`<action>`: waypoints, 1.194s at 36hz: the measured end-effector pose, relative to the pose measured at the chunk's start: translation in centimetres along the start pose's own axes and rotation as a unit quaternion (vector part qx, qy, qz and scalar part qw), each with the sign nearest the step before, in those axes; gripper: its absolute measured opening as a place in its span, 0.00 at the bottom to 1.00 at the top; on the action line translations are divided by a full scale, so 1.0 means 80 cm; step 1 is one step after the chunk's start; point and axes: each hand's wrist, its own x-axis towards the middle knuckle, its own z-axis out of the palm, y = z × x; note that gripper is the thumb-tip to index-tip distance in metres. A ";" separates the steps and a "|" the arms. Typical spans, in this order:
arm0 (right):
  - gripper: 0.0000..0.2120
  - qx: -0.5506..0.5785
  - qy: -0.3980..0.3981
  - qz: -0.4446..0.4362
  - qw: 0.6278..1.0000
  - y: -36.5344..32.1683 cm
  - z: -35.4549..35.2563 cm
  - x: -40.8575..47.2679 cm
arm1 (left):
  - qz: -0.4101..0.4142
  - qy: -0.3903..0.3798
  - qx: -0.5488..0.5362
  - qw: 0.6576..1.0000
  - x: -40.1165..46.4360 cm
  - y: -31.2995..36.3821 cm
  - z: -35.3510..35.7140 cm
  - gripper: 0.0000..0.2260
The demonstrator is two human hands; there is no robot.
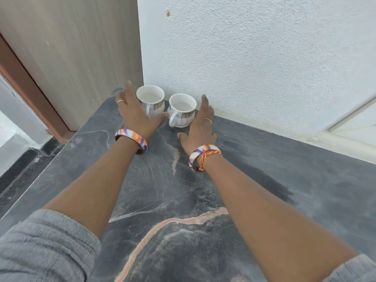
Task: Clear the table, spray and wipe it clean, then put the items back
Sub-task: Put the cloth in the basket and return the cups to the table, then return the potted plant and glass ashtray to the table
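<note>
- At the far left stands a brown door frame (30, 88) with a pale wood-grain door (81, 53) beside it, reaching down to the table's back corner.
- The table (264, 180) is dark stone with pale and pinkish veins; its left edge runs diagonally from the lower left up to the corner.
- The left hand (135, 112) is spread flat and released, fingers pointing toward the corner, thumb stretched right across the front of the left cup (150, 99). It covers part of that cup's side; whether it touches is unclear.
- An orange, blue and white bangle (131, 140) sits on the left wrist, with a grey sleeve (44, 245) pushed up the forearm.
- The left cup, white with a patterned band, stands upright in the corner by the white textured wall (244, 58).
- The right cup (182, 109), matching, stands upright just beside it, handle facing the viewer.
- The right hand (200, 127) is released too, fingers extended along the right cup's right side, thumb low over the table, grasping nothing.
- A like bangle and a red-yellow thread (209, 157) ring the right wrist.
</note>
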 end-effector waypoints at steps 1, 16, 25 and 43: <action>0.50 0.008 0.008 0.001 1.000 0.002 -0.004 -0.003 | 0.005 0.008 0.004 1.000 -0.007 0.005 -0.003 0.49; 0.37 -0.094 0.032 0.036 0.994 0.110 -0.128 -0.145 | 0.237 -0.215 0.152 0.935 -0.210 0.114 0.042 0.22; 0.34 -0.107 0.027 0.156 0.982 0.230 -0.206 -0.293 | 0.317 -0.366 0.222 0.846 -0.333 0.181 0.096 0.23; 0.26 -0.173 -0.004 0.287 0.942 0.449 -0.321 -0.711 | 0.412 -0.544 0.254 0.686 -0.729 0.309 0.163 0.24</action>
